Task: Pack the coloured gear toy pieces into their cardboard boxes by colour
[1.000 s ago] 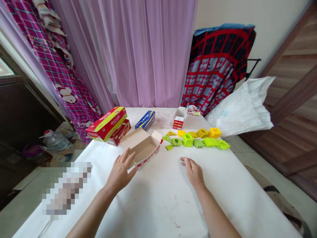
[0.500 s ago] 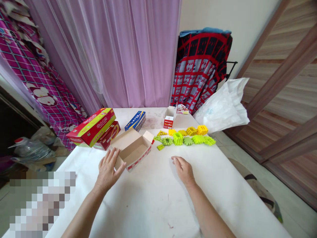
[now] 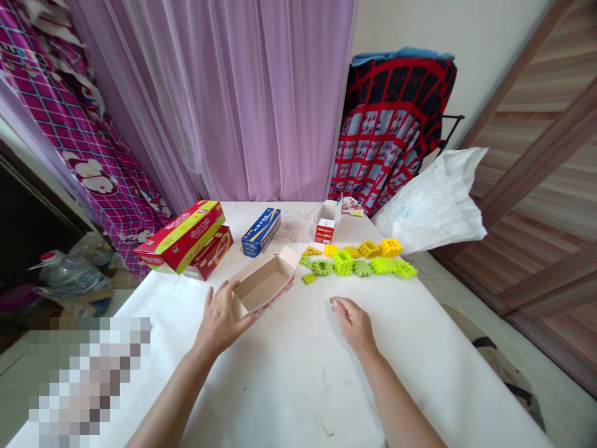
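Observation:
My left hand (image 3: 224,318) grips the near left end of an open cardboard box (image 3: 275,295), its thumb along the front and its fingers along the back side. The box is plain tan inside, with red and white print on its outer wall; no contents show. Apart from the box, my right hand (image 3: 355,325) rests on the white table with its fingers curled together and nothing visible in them. Beyond it lie green interlocking plastic pieces (image 3: 343,264), with yellow plastic pieces (image 3: 390,247) in a row behind.
Red and yellow boxes (image 3: 184,233) are stacked at the left. A blue box (image 3: 261,232) and an open small red and white box (image 3: 325,230) stand farther back. A white bag (image 3: 433,202) sits past the right edge of the white table (image 3: 298,373).
My left hand has closed around the box's end from lying spread on it. The box's long flap, seen raised before, now hardly shows. My right hand stays on the table.

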The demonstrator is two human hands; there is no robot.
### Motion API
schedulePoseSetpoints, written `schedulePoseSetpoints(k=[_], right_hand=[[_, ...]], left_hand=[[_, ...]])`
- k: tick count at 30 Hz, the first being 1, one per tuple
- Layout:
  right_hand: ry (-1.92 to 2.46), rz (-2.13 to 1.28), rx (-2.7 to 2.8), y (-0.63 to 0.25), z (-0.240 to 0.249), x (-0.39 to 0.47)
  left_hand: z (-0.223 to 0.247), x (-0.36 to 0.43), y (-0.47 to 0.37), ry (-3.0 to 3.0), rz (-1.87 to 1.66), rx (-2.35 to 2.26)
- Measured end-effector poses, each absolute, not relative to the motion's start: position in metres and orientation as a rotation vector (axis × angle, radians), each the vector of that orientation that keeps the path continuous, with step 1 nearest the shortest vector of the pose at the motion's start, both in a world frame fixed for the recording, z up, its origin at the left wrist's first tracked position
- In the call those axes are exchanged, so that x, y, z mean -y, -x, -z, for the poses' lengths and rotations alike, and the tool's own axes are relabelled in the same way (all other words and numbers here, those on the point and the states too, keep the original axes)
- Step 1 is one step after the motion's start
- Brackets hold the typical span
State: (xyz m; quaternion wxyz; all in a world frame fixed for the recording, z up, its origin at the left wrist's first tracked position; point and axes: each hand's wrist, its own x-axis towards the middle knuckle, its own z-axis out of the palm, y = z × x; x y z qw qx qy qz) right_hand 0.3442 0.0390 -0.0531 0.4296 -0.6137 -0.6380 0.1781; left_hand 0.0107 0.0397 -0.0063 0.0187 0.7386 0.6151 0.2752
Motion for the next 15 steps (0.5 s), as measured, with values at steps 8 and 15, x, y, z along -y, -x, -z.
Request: schedulePoseSetpoints(k=[8,15], right_hand=[[1.526,-0.457,1.562,-0.342,0.057,-0.035],[1.572,-0.336,1.286,-0.369,0.015,-0.102]], left_hand=[[0.017,-0.036,-0.027,-2.050,-1.161,-1.935],[0.030,-0.047,-0.016,-1.997,-1.294,-2.003]])
